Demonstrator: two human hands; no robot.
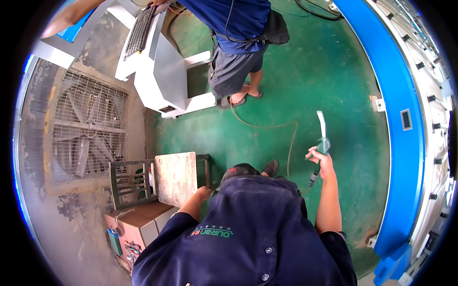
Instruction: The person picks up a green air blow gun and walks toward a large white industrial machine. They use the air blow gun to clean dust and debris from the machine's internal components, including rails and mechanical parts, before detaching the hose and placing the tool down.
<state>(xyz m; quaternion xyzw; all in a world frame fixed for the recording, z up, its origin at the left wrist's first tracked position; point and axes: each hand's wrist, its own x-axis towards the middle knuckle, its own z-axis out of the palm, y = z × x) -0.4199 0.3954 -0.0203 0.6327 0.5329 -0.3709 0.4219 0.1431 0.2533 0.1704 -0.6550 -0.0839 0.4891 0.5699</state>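
So on the far left there's a big fan (90,126) behind wire mesh in a scuffed wall, with a pinkish cabinet (131,229) below it. Next, a keyboard (139,32) sits on a white stand (164,78), and nearer is a worn wooden board (175,177). The left hand (202,192) is right beside that board (fingers mostly hidden, so can't tell how open they are or if they've got anything). Up ahead a co-worker (245,26) in blue stands on the green floor (324,62). Then the right hand (326,164) has fingers wrapped around a green hand tool (324,144), pale tip pointing away, one or two fingers poking out left. Far right: a long blue machine frame (405,143).
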